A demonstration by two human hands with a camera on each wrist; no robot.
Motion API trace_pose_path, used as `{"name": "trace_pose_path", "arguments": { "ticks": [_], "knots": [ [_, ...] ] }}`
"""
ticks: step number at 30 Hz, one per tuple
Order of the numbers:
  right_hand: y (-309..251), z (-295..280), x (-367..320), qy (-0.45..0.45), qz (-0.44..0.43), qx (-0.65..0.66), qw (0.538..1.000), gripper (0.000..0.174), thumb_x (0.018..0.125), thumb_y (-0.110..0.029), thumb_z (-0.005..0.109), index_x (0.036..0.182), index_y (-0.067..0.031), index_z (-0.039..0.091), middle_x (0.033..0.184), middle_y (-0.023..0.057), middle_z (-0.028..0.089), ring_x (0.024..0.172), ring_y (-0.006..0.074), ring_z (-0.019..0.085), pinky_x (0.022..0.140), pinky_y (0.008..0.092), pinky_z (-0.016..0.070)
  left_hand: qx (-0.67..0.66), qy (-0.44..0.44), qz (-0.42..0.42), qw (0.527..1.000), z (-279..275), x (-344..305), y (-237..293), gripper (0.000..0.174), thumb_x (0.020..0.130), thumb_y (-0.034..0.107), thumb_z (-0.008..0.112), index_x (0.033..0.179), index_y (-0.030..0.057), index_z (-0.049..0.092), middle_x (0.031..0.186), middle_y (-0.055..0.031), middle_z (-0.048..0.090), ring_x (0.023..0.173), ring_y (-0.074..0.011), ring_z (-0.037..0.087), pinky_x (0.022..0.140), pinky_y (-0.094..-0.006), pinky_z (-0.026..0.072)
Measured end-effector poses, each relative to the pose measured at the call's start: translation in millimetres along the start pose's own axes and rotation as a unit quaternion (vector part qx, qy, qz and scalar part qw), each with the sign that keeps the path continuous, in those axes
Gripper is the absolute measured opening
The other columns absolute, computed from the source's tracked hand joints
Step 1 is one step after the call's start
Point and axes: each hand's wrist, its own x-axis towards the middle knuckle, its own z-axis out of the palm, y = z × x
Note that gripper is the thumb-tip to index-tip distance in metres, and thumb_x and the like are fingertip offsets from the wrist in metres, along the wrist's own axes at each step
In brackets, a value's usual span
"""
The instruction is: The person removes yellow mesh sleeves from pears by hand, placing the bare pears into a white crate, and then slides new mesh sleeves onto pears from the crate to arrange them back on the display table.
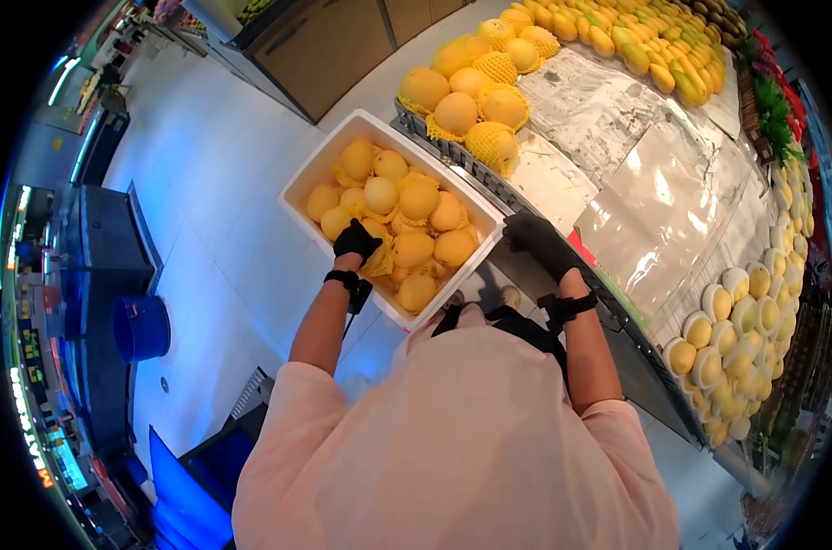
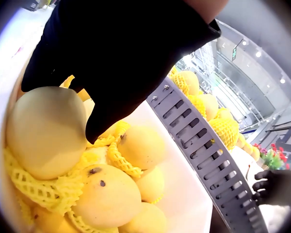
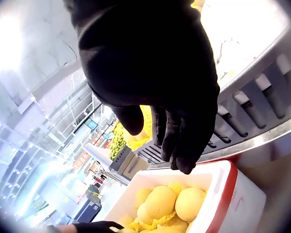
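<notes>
A white foam box (image 1: 297,172) holds many round yellow mangoes (image 1: 419,200), some in yellow foam netting. My left hand (image 1: 356,243), in a black glove, reaches down into the box. In the left wrist view its fingers go behind a pale yellow mango (image 2: 46,133) and the thumb lies along the fruit's right side; the fingertips are hidden. My right hand (image 1: 537,246), also gloved in black, is over the display's edge beside the box's right corner. In the right wrist view its fingers (image 3: 184,155) hang loosely bent, with nothing held.
A grey slotted crate edge (image 2: 199,145) borders the display next to the box. Netted mangoes (image 1: 457,113) sit at its near corner, longer yellow fruit (image 1: 673,60) farther back, and pale fruit in white cups (image 1: 723,339) at right. A blue bin (image 1: 141,328) stands on the floor at left.
</notes>
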Motion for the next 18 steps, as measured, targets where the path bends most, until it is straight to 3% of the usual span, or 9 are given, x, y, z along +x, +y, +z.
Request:
{"name": "trace_pose_path", "arguments": {
  "ticks": [4, 5, 8, 9, 12, 13, 16, 17, 18],
  "knots": [
    [1, -10, 0, 0.038, 0.010, 0.028, 0.999, 0.020, 0.085, -0.017, 0.063, 0.097, -0.0009, 0.066, 0.080, 0.0042, 0.064, 0.069, 0.0123, 0.061, 0.067, 0.0263, 0.0526, 0.000, 0.129, 0.018, 0.991, -16, -16, 13, 0.061, 0.076, 0.036, 0.074, 0.121, 0.0033, 0.050, 0.100, -0.0206, 0.066, 0.094, -0.0356, 0.064, 0.080, -0.0454, 0.0523],
    [2, -13, 0, 0.038, 0.007, 0.031, 0.999, 0.020, 0.086, -0.018, 0.063, 0.097, -0.0010, 0.066, 0.080, 0.0047, 0.064, 0.068, 0.0128, 0.061, 0.066, 0.0266, 0.0528, -0.038, 0.198, 0.046, 0.978, -18, -23, 18, 0.054, 0.079, 0.040, 0.071, 0.110, -0.0011, 0.056, 0.097, -0.0229, 0.065, 0.093, -0.0385, 0.063, 0.079, -0.0455, 0.0517],
    [6, -24, 1, 0.037, 0.003, 0.028, 0.999, 0.022, 0.087, -0.021, 0.063, 0.094, -0.0007, 0.066, 0.079, 0.0063, 0.065, 0.066, 0.0143, 0.062, 0.064, 0.0275, 0.0531, -0.118, 0.282, 0.111, 0.946, -17, -25, 30, 0.040, 0.081, 0.036, 0.071, 0.100, 0.0016, 0.060, 0.094, -0.0206, 0.065, 0.089, -0.0375, 0.063, 0.076, -0.0446, 0.0512],
    [8, -26, 3, 0.035, 0.005, 0.019, 0.999, 0.023, 0.087, -0.023, 0.063, 0.093, -0.0004, 0.065, 0.078, 0.0069, 0.065, 0.065, 0.0147, 0.062, 0.063, 0.0278, 0.0532, -0.162, 0.312, 0.167, 0.921, -15, -27, 34, 0.027, 0.086, 0.029, 0.067, 0.090, 0.0025, 0.061, 0.087, -0.0174, 0.066, 0.081, -0.0365, 0.062, 0.070, -0.0422, 0.0500],
    [2, -27, 1, 0.060, 0.000, -0.030, 0.998, 0.029, 0.088, -0.029, 0.063, 0.086, 0.0003, 0.065, 0.072, 0.0081, 0.064, 0.060, 0.0153, 0.062, 0.059, 0.0276, 0.0523, -0.255, 0.316, 0.183, 0.895, -24, -39, 52, 0.024, 0.090, 0.024, 0.063, 0.083, 0.0019, 0.061, 0.078, -0.0159, 0.065, 0.072, -0.0358, 0.060, 0.066, -0.0395, 0.0479],
    [-1, -26, 0, 0.073, -0.004, -0.051, 0.996, 0.032, 0.088, -0.031, 0.063, 0.083, 0.0005, 0.065, 0.069, 0.0085, 0.064, 0.058, 0.0154, 0.061, 0.058, 0.0274, 0.0518, -0.314, 0.327, 0.185, 0.872, -27, -46, 60, 0.025, 0.094, 0.024, 0.060, 0.080, 0.0025, 0.060, 0.071, -0.0116, 0.063, 0.064, -0.0275, 0.059, 0.061, -0.0344, 0.0459],
    [-9, -25, -4, 0.075, 0.003, -0.018, 0.997, 0.032, 0.092, -0.026, 0.059, 0.068, -0.0053, 0.057, 0.063, 0.0021, 0.055, 0.057, 0.0116, 0.052, 0.057, 0.0271, 0.0449, -0.463, 0.267, 0.130, 0.835, -25, -44, 70, 0.028, 0.095, 0.026, 0.060, 0.078, 0.0036, 0.060, 0.067, -0.0056, 0.061, 0.061, -0.0163, 0.057, 0.058, -0.0299, 0.0439],
    [-20, -23, -9, 0.091, 0.004, -0.088, 0.992, 0.036, 0.093, -0.028, 0.059, 0.066, -0.0044, 0.057, 0.061, 0.0029, 0.055, 0.057, 0.0118, 0.054, 0.057, 0.0276, 0.0461, -0.486, 0.249, 0.135, 0.826, -26, -48, 73, 0.034, 0.097, 0.028, 0.056, 0.073, 0.0042, 0.058, 0.066, -0.0018, 0.059, 0.060, -0.0099, 0.054, 0.057, -0.0262, 0.0419],
    [-21, -24, -9, 0.103, -0.003, -0.100, 0.990, 0.037, 0.093, -0.030, 0.058, 0.068, -0.0021, 0.059, 0.061, 0.0047, 0.057, 0.055, 0.0122, 0.055, 0.056, 0.0277, 0.0471, -0.534, 0.230, 0.140, 0.801, -26, -51, 76, 0.035, 0.098, 0.029, 0.055, 0.072, 0.0044, 0.057, 0.066, -0.0022, 0.059, 0.059, -0.0102, 0.053, 0.057, -0.0262, 0.0418]
  ]
}}
